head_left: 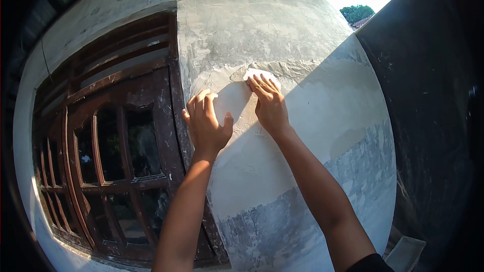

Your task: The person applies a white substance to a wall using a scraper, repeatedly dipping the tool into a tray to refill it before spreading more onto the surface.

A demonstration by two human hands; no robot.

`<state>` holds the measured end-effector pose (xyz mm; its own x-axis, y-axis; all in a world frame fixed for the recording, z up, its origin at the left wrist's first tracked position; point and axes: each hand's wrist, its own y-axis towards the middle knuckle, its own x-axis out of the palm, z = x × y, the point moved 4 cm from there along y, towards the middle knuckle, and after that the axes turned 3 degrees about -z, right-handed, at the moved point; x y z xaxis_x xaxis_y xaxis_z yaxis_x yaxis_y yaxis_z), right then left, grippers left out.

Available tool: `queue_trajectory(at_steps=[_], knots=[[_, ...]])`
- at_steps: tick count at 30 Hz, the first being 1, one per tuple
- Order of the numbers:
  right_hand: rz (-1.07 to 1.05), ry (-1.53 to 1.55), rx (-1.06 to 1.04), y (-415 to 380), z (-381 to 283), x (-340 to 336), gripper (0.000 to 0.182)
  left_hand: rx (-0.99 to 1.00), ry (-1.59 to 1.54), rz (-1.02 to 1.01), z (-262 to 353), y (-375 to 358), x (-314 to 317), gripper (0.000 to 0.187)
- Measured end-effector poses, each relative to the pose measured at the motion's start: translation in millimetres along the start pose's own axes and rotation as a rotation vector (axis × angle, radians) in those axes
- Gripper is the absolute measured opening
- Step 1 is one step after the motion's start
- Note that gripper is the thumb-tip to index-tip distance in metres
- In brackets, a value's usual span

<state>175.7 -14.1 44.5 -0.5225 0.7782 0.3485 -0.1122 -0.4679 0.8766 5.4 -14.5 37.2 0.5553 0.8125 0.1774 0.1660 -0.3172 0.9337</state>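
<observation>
A plastered wall [322, 106] fills the middle of the head view, with smooth pale filler over rougher grey patches. My right hand [272, 108] presses a small white sheet [258, 74] against it, fingers laid over the piece. Whether the sheet is paper or cloth cannot be told. To the left, my left hand [205, 123] is raised at the wall near the window frame, fingers spread and holding nothing. Its fingertips seem to touch the plaster. Just above the white sheet runs a wrinkled, flaking ridge of coating [292, 68].
A dark brown wooden window [118, 146] with glass panes borders the wall on the left. On the right stands a large dark panel [428, 95]. A pale, box-shaped object [406, 253] lies at the lower right. Sunlight crosses the wall diagonally.
</observation>
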Motion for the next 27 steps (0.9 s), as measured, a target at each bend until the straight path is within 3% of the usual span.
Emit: queue_trajectory(at_steps=[4, 8, 10, 12, 15, 20, 22, 24, 27], knots=[[-0.089, 0.022, -0.052, -17, -27, 4, 0.046, 0.011, -0.037, 0.011, -1, -1, -1, 0.055], [0.132, 0.094, 0.219, 10, -21, -32, 0.037, -0.001, -0.028, 0.017, -4, -2, 3, 0.055], [0.343, 0.252, 0.307, 35, -1, -34, 0.042, 0.004, -0.014, 0.022, -5, -2, 3, 0.054], [0.242, 0.163, 0.413, 55, 15, -31, 0.05, 0.012, -0.022, 0.016, -2, -2, 1, 0.051], [0.074, 0.123, 0.393, 78, 32, -13, 0.057, 0.036, -0.017, 0.043, -1, -1, 0, 0.05], [0.006, 0.193, 0.379, 92, 49, 16, 0.055, 0.053, -0.037, 0.043, 0, 0, -1, 0.05], [-0.096, 0.003, 0.477, 93, 61, 18, 0.053, 0.055, -0.013, 0.053, -1, 0, -1, 0.049], [0.095, -0.097, 0.599, 95, 72, 0, 0.05, 0.065, -0.007, 0.07, -1, 0, 0, 0.048], [0.112, 0.049, 0.546, 92, 71, -3, 0.052, 0.043, 0.0, 0.055, -1, 0, 0, 0.048]])
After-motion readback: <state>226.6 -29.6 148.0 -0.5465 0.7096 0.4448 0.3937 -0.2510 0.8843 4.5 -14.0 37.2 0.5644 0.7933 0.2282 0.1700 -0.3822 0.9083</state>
